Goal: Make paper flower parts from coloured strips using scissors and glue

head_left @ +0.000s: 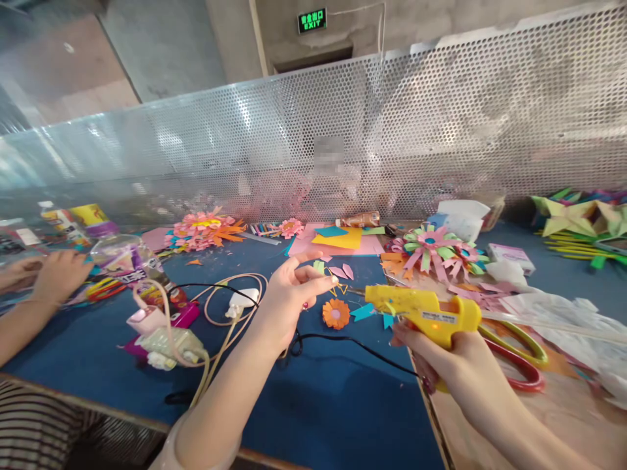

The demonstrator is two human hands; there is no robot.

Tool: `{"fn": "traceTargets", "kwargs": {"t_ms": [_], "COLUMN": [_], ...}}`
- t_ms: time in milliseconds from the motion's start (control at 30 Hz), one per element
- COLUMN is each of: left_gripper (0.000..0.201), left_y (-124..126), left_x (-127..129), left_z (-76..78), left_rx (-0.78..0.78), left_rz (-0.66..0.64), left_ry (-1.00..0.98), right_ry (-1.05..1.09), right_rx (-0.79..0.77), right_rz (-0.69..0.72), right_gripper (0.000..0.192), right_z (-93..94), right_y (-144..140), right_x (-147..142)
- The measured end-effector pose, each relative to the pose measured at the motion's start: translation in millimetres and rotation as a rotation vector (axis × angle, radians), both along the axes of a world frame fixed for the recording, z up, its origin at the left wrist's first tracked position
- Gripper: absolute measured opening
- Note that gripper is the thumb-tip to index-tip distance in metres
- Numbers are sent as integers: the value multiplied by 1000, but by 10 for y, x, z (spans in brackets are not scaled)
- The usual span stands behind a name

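Near me, along the front of the blue tabletop [353, 411], a black cord [343, 337] snakes across towards the right hand [458, 362], whose fingers are wrapped round the handle of a yellow glue gun [416, 310]. Just right of that lie scissors [529, 378] with red and yellow handles; over to the left, a power strip [179, 343] sits crowded with plugs and pale cables. The left hand [287, 290] reaches in, thumb and finger clamped on a small yellow folded shape [341, 288], held up above the tabletop with the gun's nozzle pointing left, close beside it. Below that shape lies an orange paper flower [336, 314], with blue scraps [362, 312] to its right. At the far left, another person's hand [63, 271] is near a clear bottle [122, 248]. Farther off I see a yellow sheet [337, 239] on pink paper, between a pink flower bunch [203, 230] on the left and a mixed bunch [431, 248] on the right; behind stands a perforated metal screen [245, 143], below a green exit sign [312, 21]
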State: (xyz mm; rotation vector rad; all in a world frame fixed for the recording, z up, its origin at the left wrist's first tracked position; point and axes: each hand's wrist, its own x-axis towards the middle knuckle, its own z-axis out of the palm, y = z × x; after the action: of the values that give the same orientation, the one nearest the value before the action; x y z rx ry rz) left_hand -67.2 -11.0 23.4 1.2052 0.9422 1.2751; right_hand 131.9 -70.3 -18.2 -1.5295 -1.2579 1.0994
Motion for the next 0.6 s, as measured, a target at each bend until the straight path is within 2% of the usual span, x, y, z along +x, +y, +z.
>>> {"fn": "traceTargets", "kwargs": {"t_ms": [67, 167, 267, 333, 433, 467, 500, 533, 600], "left_gripper": [45, 43, 41, 39, 39, 39, 38, 36, 33], "left_y": [13, 22, 16, 6, 1, 5, 14, 26, 56], "left_x": [-12, -14, -3, -3, -40, -62, -86, -110, -145], "left_z": [-17, -42, -40, -15, 68, 106, 149, 195, 287], "left_rx": [-3, -18, -17, 15, 105, 136, 164, 188, 219], "left_rz": [8, -12, -33, -27, 7, 25, 50, 78, 136], "left_ry": [5, 28, 14, -44, -170, -213, -255, -294, -358], "right_ry": [25, 50, 49, 172, 465, 458, 412, 306, 219], "right_rx": [-3, -5, -16, -34, -50, -32, 86, 226, 327], "right_rz": [1, 1, 15, 17, 20, 32, 16, 58, 78], "right_gripper": [50, 51, 47, 37, 11, 10, 12, 16, 26], "right_z": [7, -26, -60, -23, 200, 319, 450, 586, 833], "right_y": [-5, -6, 2, 44, 259, 382, 527, 688, 1011], "right_x": [-10, -13, -3, -2, -58, -105, -172, -259, -492]}}
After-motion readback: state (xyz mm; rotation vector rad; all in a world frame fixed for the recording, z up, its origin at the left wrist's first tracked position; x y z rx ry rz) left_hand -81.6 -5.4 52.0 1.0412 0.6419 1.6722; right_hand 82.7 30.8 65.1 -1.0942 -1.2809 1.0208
